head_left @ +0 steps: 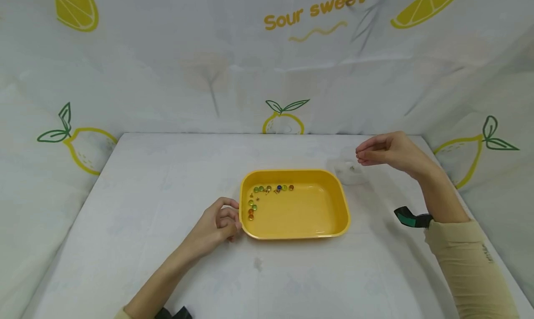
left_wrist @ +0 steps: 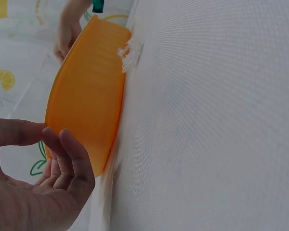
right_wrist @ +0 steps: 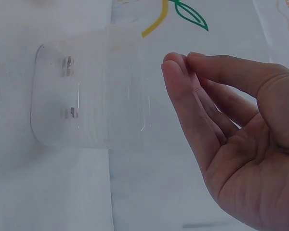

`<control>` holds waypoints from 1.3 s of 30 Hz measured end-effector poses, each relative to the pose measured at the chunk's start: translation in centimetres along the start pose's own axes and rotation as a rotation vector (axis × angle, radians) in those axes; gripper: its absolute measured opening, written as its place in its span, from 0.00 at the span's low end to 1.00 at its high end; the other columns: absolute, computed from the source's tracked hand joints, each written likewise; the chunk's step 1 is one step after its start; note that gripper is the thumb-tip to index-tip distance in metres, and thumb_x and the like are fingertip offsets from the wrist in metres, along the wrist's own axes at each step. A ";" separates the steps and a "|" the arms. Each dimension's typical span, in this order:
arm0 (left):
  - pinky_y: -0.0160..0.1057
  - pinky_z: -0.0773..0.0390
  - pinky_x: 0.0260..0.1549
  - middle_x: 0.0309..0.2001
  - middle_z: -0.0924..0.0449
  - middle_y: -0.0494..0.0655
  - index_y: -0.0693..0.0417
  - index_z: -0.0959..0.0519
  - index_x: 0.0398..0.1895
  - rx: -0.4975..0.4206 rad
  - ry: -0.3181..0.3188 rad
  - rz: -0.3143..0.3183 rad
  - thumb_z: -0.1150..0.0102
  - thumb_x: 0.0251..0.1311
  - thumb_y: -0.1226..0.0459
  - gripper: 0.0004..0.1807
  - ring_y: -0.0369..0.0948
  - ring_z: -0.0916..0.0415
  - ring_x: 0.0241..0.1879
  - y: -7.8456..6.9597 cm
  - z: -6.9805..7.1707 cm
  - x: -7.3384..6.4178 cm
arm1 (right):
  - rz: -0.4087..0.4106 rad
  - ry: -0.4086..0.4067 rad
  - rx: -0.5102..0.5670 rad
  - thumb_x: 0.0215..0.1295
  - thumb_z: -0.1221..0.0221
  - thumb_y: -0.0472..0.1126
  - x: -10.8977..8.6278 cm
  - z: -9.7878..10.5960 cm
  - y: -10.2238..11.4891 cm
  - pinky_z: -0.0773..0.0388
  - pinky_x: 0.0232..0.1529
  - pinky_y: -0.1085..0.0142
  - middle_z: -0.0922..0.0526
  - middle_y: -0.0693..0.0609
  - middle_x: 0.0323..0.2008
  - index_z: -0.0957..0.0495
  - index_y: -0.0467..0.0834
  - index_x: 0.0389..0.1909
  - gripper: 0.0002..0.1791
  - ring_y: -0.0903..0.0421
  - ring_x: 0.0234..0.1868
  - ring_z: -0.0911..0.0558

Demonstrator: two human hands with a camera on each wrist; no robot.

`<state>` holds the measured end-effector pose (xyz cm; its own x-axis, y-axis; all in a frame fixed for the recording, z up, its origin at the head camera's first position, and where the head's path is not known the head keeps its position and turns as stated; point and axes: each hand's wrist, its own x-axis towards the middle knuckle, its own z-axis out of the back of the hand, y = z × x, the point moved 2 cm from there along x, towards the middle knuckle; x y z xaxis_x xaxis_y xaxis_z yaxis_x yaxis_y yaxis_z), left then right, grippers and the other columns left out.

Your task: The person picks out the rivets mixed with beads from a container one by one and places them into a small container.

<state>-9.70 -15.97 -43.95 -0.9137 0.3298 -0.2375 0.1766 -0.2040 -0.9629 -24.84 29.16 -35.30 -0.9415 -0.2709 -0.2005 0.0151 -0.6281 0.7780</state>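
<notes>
A shallow yellow tray (head_left: 300,217) stands on the table, with green, orange and blue beads and tiny gold-coloured pieces (head_left: 267,192) along its far and left sides. My left hand (head_left: 219,224) holds the tray's left rim, its fingers bent at the outer wall in the left wrist view. To the right of the tray is a clear plastic box (right_wrist: 94,91) with a couple of small metallic pieces (right_wrist: 70,66) at its bottom. Raised close over this box, my right hand (head_left: 385,152) pinches a tiny dark piece at its fingertips; its kind is too small to tell.
A white cloth covers the table (head_left: 146,194), and a lemon-printed white curtain (head_left: 167,78) surrounds its back and sides. A faint grey mark (head_left: 258,264) shows on the cloth in front of the tray.
</notes>
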 end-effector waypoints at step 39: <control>0.34 0.18 0.32 0.40 0.21 0.54 0.65 0.35 0.65 -0.010 0.002 0.004 0.40 0.65 0.71 0.27 0.39 0.23 0.31 0.1 0.0 0.0 | -0.002 -0.002 -0.087 0.76 0.35 0.38 1.7 -1.0 -0.8 0.09 0.48 0.66 0.08 0.42 0.46 0.17 0.28 0.57 0.18 0.63 0.41 0.07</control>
<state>-9.67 -15.98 -44.03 -0.9122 0.3311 -0.2414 0.1836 -0.1963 -0.9632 -26.12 28.49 -36.86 -0.9424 -0.2682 -0.2002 0.0427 -0.6896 0.7230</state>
